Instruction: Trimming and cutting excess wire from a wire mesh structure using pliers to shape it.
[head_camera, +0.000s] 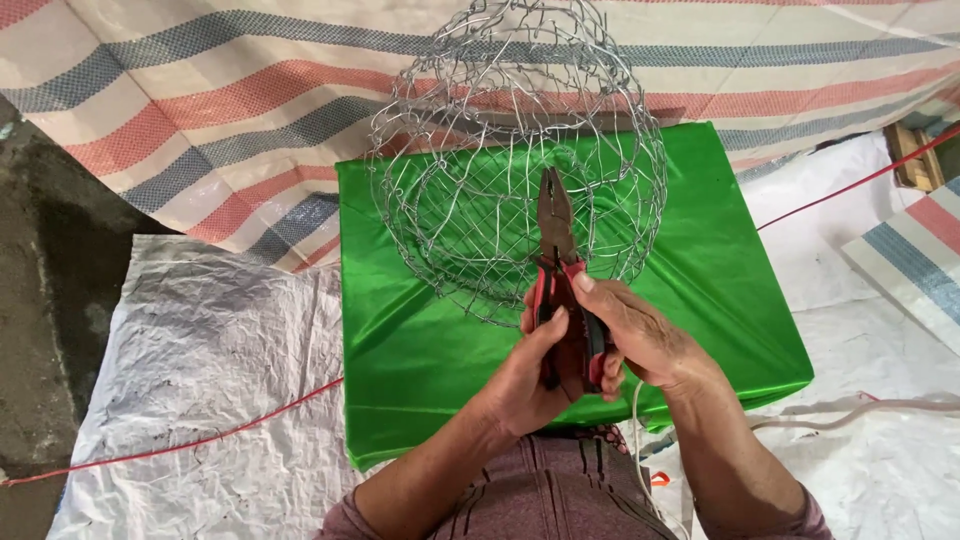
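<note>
1. at six o'clock, your striped purple-grey sleeves (545, 495) come up from the bottom edge.
2. your left hand (530, 375) is curled shut around the red handles of the pliers (560, 265); your right hand (640, 335) wraps them from the three o'clock side, thumb pressed on the grip.
3. the pliers point to twelve o'clock, dull rusty metal jaws nearly closed, tip against the mesh.
4. the round wire basket (515, 150), shiny hexagonal netting, sits on the glossy green satin-covered block (720, 290).
5. crinkled white woven sheeting (200, 370) lies at nine o'clock, crossed by a thin red cord (180, 445).
6. a striped tarp (200, 100) hangs farthest.
</note>
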